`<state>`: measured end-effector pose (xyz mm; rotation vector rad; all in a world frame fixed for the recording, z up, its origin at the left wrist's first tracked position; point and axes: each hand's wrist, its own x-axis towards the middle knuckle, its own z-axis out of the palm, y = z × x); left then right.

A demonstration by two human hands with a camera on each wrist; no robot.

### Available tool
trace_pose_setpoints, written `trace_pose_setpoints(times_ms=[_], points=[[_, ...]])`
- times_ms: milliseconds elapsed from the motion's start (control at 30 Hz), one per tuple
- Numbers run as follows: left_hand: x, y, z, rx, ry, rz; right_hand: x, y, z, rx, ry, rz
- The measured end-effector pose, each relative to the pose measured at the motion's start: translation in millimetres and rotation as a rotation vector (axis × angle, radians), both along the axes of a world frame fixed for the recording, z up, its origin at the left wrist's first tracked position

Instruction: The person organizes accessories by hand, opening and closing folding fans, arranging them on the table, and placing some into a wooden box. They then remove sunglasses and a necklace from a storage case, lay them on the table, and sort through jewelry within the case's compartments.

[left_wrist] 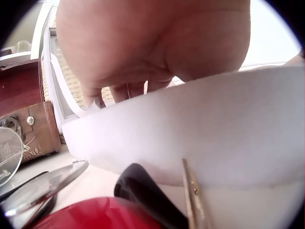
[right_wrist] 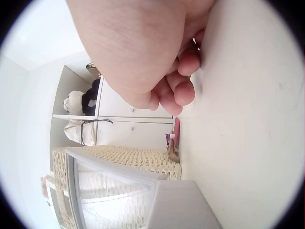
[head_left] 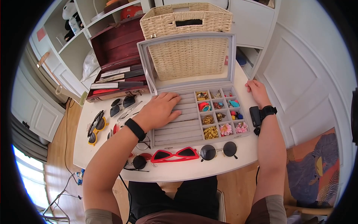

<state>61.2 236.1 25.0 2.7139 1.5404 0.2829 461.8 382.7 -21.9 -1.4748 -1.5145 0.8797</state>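
A grey jewelry box (head_left: 175, 142) lies on the white table with its clear lid (head_left: 231, 59) raised. My left hand (head_left: 158, 110) rests palm down on the padded ring rows at the box's left side, fingers relaxed; in the left wrist view the hand (left_wrist: 152, 43) lies over the box's side wall (left_wrist: 190, 129). Earrings, gold chains (head_left: 210, 132) and pink flowers (head_left: 226, 129) fill the right compartments. Beyond the box's right side, my right hand (head_left: 257, 91) rests on the table edge, fingers loosely curled and holding nothing; the right wrist view shows the hand (right_wrist: 143, 47) beside the box.
Red sunglasses (head_left: 175, 154) and round dark sunglasses (head_left: 219, 151) lie in front of the box. Several more glasses, one pair yellow-framed (head_left: 97, 128), lie at the left. A wicker basket (head_left: 186, 26) and an open dark red case (head_left: 117, 48) stand behind.
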Motion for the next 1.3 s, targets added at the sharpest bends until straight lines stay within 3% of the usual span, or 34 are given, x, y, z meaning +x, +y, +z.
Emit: trace_pose_setpoints(times_ms=[100,267,400,600,733,1000,1133,1200,1300], points=[[-2.4,-2.6,4.6,0.0,-0.007,-0.02,-0.3,-2.0,2.3,-0.001,-0.004,-0.011],[-40.3,-45.3,58.1,0.079,-0.065,0.002,2.2,3.2,-2.9,0.006,0.023,0.033],[-87.9,-117.9,86.1,0.118,-0.229,0.253,3.7,5.7,-3.7,0.022,0.029,0.037],[-147.5,-236.7,62.2,0.219,-0.404,0.575,13.3,15.2,-14.3,0.058,0.02,0.08],[-166.8,-278.8,20.8,0.206,-0.54,0.729,20.3,22.4,-20.0,0.036,0.038,0.081],[-204.2,-274.9,-23.0,0.197,-0.584,0.967,27.2,27.7,-27.5,0.056,0.061,0.089],[-222.4,-251.3,-9.4,0.011,-0.428,0.922,27.8,27.8,-27.5,0.046,0.071,0.096],[-220.3,-235.2,16.3,-0.175,-0.575,0.947,24.2,22.2,-23.9,0.055,0.06,0.079],[-232.0,-221.6,12.5,-0.15,-0.568,0.995,21.4,18.7,-20.5,0.05,0.067,0.079]])
